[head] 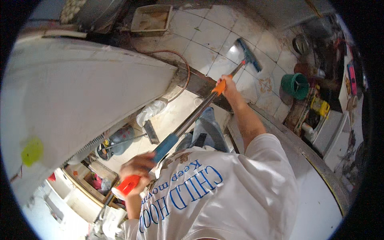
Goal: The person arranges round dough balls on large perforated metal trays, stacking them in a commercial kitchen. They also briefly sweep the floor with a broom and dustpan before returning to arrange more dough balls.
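Observation:
A long pole [194, 113] runs diagonally across the view, ending in a dark blue-green floor-cleaning head [248, 55], either a brush or a squeegee. That head rests on the white tiled floor [207, 33], beside a bright reflection. Farther along the pole, my right hand [227, 85] grips it at an orange sleeve [220, 87]. Close to my body, my left hand [138, 169] is blurred and wraps the upper end, between a blue grip [165, 147] and a red end piece [127, 185].
A dark sill [207, 82] crosses the floor beyond my feet. A reddish hose [188, 70] curves beside a large white panel [90, 81]. A shallow tray [134, 22] lies at the far wall. At right stands a green bucket [289, 85]; near left are a plastic bag [151, 112] and another broom head [151, 132].

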{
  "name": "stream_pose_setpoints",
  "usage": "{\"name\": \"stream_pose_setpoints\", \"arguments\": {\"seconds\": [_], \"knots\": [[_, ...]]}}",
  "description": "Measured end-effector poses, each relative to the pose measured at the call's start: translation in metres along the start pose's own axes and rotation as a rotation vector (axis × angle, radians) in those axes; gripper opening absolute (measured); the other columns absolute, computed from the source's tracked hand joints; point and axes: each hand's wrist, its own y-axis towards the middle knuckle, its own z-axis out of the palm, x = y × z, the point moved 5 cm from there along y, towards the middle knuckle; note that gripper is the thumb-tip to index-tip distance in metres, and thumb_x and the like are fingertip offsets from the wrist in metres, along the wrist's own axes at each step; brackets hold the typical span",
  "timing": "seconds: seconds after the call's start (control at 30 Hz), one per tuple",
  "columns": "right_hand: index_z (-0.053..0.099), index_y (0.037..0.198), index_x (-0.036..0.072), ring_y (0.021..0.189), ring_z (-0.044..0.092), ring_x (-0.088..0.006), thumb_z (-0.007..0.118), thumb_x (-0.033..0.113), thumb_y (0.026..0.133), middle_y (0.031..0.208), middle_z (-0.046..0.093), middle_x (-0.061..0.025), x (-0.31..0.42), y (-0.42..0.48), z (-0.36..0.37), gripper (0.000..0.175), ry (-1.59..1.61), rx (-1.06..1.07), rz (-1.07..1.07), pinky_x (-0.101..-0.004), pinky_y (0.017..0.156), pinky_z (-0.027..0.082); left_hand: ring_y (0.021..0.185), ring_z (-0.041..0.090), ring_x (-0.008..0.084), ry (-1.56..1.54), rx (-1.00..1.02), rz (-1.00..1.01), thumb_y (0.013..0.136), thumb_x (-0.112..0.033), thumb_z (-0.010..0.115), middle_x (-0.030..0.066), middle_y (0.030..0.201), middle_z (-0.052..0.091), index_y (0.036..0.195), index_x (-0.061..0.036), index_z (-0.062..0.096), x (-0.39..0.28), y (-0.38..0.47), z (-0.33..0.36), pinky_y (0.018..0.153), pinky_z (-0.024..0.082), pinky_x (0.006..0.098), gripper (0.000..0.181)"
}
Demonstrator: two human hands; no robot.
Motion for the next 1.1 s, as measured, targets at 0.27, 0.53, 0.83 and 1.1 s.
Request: {"name": "stream_pose_setpoints", "arguments": {"seconds": [0.27, 0.53, 0.83, 1.1], "knots": [[0.052, 0.086, 0.005, 0.080, 0.058, -0.0210, 0.056, 0.014, 0.096, 0.085, 0.056, -0.0071, -0.174, -0.070, 0.022, 0.014, -0.020, 0.353, 0.443, -0.0318, 0.079, 0.048, 0.061, 0.069, 0.0226, -0.081, -0.405, 0.418, 0.088, -0.039, 0.075, 0.0041, 0.064, 0.067, 0.066, -0.0137, 0.058, -0.092, -0.112, -0.084, 0.070, 0.057, 0.0374, 0.037], [0.052, 0.100, 0.002, 0.085, 0.059, -0.0194, 0.056, 0.016, 0.099, 0.100, 0.056, -0.0084, -0.219, -0.207, 0.166, 0.015, -0.495, 0.480, 0.745, -0.0298, 0.076, 0.054, 0.066, 0.043, 0.0136, -0.243, -0.938, 0.576, 0.099, -0.033, 0.058, -0.0024, 0.069, 0.042, 0.087, -0.0135, 0.053, -0.144, -0.181, -0.197, 0.074, 0.041, 0.0331, 0.024], [0.054, 0.091, 0.005, 0.068, 0.057, -0.0202, 0.056, 0.022, 0.100, 0.080, 0.053, -0.0056, -0.244, -0.209, 0.203, 0.019, -0.436, 0.288, 0.844, -0.0329, 0.060, 0.056, 0.070, 0.064, 0.0195, 0.483, -0.832, 0.410, 0.086, -0.040, 0.074, 0.0051, 0.072, 0.067, 0.089, -0.0075, 0.070, -0.091, -0.103, -0.102, 0.065, 0.052, 0.0326, 0.033], [0.054, 0.086, -0.001, 0.067, 0.057, -0.0223, 0.063, 0.023, 0.079, 0.081, 0.053, -0.0151, -0.285, -0.164, 0.226, 0.027, -0.326, 0.138, 0.787, -0.0260, 0.047, 0.053, 0.091, 0.070, 0.0155, 0.116, -1.202, 0.288, 0.095, -0.032, 0.069, 0.0102, 0.095, 0.074, 0.110, 0.0003, 0.071, -0.019, -0.299, -0.136, 0.076, 0.056, 0.0267, 0.036]]}}
